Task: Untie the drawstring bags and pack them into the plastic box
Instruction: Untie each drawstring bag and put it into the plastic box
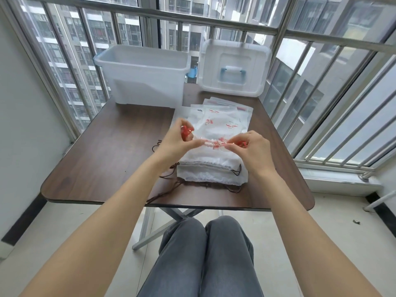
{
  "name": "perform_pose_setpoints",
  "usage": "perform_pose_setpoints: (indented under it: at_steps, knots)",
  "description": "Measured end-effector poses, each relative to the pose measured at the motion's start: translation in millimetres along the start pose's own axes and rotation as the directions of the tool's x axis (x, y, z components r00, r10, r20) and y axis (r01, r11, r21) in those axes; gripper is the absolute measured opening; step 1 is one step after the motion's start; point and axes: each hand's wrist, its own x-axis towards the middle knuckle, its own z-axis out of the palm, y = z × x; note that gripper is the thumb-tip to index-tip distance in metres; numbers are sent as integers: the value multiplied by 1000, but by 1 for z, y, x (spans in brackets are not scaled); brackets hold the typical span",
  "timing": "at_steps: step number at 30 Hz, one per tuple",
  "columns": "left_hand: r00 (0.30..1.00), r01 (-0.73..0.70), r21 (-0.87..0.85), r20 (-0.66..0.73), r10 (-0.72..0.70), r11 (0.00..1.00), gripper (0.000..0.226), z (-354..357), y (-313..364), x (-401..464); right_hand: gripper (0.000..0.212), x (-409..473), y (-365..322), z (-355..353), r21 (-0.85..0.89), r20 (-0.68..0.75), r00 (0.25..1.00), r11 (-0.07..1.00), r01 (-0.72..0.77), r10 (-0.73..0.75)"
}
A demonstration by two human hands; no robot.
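Seated at a dark wood-grain folding table (102,151) on a glazed balcony, grey-trousered knees (203,243) below the near edge. Both bare forearms reaching forward over a stack of white drawstring bags (211,168) lying near the middle of the table. Left hand (177,140) raised just above the stack, fingers curled, thumb and forefinger pinching the gathered mouth of the top bag (214,125), with a loop of red drawstring (186,131) caught up among the upper fingers. Right hand (250,148) at the opposite end of the same gathered mouth, fingers curled and pinching the cloth and a bit of red cord beside it. Between the two hands, a bunched, puckered hem (214,144) with red print, stretched sideways. White body of that bag with red printed motifs spread away from the hands, over flat packets (227,106) fanned out behind the stack. Lower in the stack, white bags with dark brown cords (171,189), the loose ends trailing over the tabletop towards the near edge and to the left. At the far left of the table, an open translucent plastic box (145,78), nothing discernible inside. To its right, the box's lid (233,67) propped upright against the window railing (192,18), blue-ended handle facing the camera. Beyond the glass, tall apartment blocks.
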Motion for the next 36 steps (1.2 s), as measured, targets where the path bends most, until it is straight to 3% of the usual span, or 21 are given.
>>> perform_pose_setpoints:
  at_steps: [2,4,9,18,23,30,33,36]
  knots:
    - [994,-102,279,2,106,955,33,1,1,0,12,2,-2,1,-109,-13,998,992,55,-56]
    - [981,-158,452,-27,190,878,30,4,1,1,14,2,-6,5,-221,-39,994,971,93,-104]
    - [947,-245,598,-22,321,763,35,8,-1,0,18,2,-9,7,-364,23,991,922,131,-132]
    - [987,-141,634,27,160,761,31,4,-5,9,25,3,-7,9,-443,63,996,893,81,-59]
    - [968,-195,667,11,252,719,39,-1,-7,10,25,-3,4,6,-439,-32,998,898,40,-61]
    - [951,-134,721,-98,292,680,36,-1,-11,8,23,0,1,10,-396,-79,994,918,35,-73]
    - [953,-104,685,-138,269,721,34,-1,-11,7,22,3,3,11,-364,-97,993,931,24,-63]
    - [979,14,562,-177,104,827,33,-5,-7,6,22,5,9,9,-282,1,1000,959,-21,22]
